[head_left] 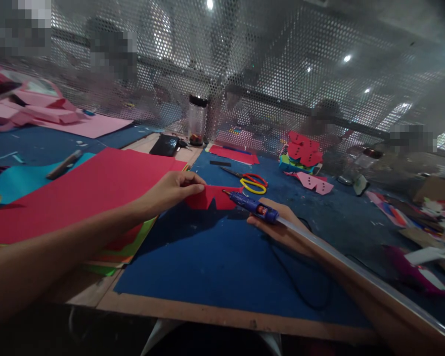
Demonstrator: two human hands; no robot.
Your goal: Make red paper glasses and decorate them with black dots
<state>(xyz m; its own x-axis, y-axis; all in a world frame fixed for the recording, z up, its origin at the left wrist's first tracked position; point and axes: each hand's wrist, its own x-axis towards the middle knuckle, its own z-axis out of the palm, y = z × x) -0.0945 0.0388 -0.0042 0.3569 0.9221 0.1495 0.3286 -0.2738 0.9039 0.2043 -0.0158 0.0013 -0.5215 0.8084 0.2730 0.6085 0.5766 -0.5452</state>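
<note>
Between the thumb and fingers of my left hand (180, 188) is the left end of a red paper piece (217, 196) with a notch in its lower edge. My right hand (282, 222) is wrapped round a blue glue gun (254, 206), a long clear glue stick (319, 242) running out of its back. The gun's nozzle is at the right part of the red piece; whether it touches cannot be told. Just beyond lie scissors (254, 185) with red and yellow handles and a small dark strip (220, 163).
Left lies a stack of coloured sheets, red on top (96, 193). A jar (198, 121) stands near the perforated metal screen (222, 74). Cut red pieces (304, 148) and a pink piece (315, 183) lie back right. Paper scraps (437, 217) crowd the right; the gun's cord (292, 282) loops across the blue mat.
</note>
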